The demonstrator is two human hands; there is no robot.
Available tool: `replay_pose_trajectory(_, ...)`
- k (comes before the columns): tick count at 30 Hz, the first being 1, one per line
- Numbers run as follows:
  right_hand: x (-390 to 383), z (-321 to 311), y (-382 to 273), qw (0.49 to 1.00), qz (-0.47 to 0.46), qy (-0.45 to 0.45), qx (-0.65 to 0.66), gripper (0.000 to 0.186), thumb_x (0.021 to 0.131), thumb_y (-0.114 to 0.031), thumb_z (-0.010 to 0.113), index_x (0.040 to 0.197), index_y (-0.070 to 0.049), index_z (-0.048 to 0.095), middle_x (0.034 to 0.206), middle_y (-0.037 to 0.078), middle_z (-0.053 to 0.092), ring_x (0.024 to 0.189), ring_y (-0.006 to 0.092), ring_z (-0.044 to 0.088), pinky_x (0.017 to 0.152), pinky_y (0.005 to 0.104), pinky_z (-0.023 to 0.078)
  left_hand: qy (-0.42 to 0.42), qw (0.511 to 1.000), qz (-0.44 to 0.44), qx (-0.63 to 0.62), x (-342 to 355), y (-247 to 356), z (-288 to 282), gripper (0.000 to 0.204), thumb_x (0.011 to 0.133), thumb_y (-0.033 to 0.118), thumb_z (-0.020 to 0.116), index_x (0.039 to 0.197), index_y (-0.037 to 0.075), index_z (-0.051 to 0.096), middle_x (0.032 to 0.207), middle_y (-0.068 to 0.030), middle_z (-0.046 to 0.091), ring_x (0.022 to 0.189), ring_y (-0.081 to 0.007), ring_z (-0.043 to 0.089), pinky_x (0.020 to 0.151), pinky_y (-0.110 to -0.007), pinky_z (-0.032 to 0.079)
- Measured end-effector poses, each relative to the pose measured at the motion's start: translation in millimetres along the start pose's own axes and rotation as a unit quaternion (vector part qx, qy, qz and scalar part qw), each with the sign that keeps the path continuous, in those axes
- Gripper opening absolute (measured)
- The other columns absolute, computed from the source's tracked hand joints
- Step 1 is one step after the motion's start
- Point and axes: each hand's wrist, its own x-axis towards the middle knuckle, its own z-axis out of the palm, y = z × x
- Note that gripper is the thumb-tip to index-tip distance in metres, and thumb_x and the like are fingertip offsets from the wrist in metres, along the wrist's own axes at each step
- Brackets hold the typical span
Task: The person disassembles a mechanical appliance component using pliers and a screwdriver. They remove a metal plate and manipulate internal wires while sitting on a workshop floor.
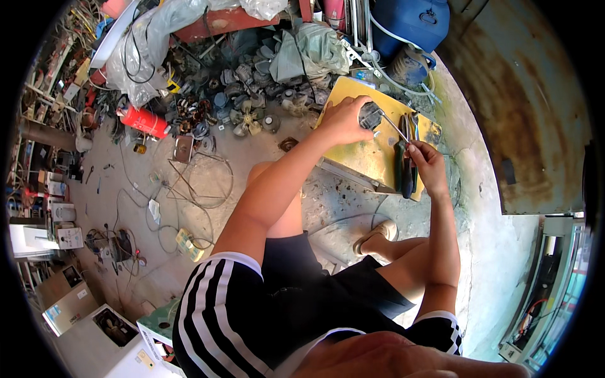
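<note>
My left hand [346,121] grips a dark, round part [370,116], perhaps a small motor, on its side over a yellow-topped low stand [359,157]. A screwdriver [394,128] with a thin metal shaft is held in my right hand [428,165]. Its tip reaches the face of the dark part; whether it sits in a screw is too small to tell. Beside my right fingers, hand tools with dark green and black handles [403,169], seemingly pliers, lie along the stand's right side. Most of the screwdriver's handle is hidden by my fingers.
Beyond the stand lie a heap of motor parts and fan blades [247,118], and a blue drum [409,24]. A red cylinder [144,121] lies to the left, near loose cables and wire frames [201,179] on the floor. A rusty metal panel [523,107] stands at right.
</note>
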Motion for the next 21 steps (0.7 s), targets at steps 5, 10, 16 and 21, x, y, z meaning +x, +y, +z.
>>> replay_pose_trajectory(5, -14.0, 17.9, -17.1, 0.972, -0.08, 0.137, -0.175, 0.031, 0.087, -0.014, 0.072, 0.114, -0.001, 0.069, 0.097, 0.007, 0.074, 0.083, 0.0097, 0.068, 0.076, 0.025, 0.053, 0.011, 1.0, -0.012, -0.003, 2.2, -8.3, 6.8, 0.089, 0.06, 0.041, 0.078, 0.139, 0.017, 0.043, 0.121, -0.0161, 0.057, 0.115, -0.0338, 0.055, 0.106, -0.051, 0.032)
replay_pose_trajectory(10, -3.9, 2.8, -10.7, 0.994, 0.072, 0.066, 0.041, 0.038, 0.093, -0.03, 0.066, 0.118, -0.001, 0.066, 0.098, 0.008, 0.072, 0.079, 0.0084, 0.066, 0.058, 0.0195, 0.047, 0.018, 0.999, -0.03, 0.004, 4.0, -9.0, 10.6, 0.088, 0.061, 0.046, 0.079, 0.138, 0.021, 0.045, 0.125, -0.0146, 0.057, 0.117, -0.0312, 0.055, 0.106, -0.057, 0.029)
replay_pose_trajectory(16, 8.1, -31.9, 11.9, 0.755, 0.329, -0.187, 0.535, 0.055, 0.104, -0.047, 0.035, 0.135, -0.003, 0.049, 0.1, 0.015, 0.068, 0.059, 0.0073, 0.053, 0.034, 0.0143, 0.029, 0.039, 0.999, -0.004, 0.004, 11.6, -10.0, 12.7, 0.078, 0.061, 0.043, 0.076, 0.132, 0.02, 0.055, 0.111, -0.0135, 0.068, 0.104, -0.0303, 0.064, 0.091, -0.042, 0.047)
replay_pose_trajectory(21, 2.6, -6.7, -5.7, 0.983, 0.145, -0.07, 0.089, 0.042, 0.104, -0.037, 0.042, 0.123, -0.007, 0.064, 0.081, -0.003, 0.066, 0.056, 0.0018, 0.042, 0.047, 0.0166, 0.03, 0.073, 0.994, 0.027, -0.077, 1.5, -5.8, -11.9, 0.066, 0.065, 0.028, 0.078, 0.124, 0.006, 0.057, 0.107, -0.0197, 0.068, 0.098, -0.0331, 0.066, 0.084, -0.04, 0.052)
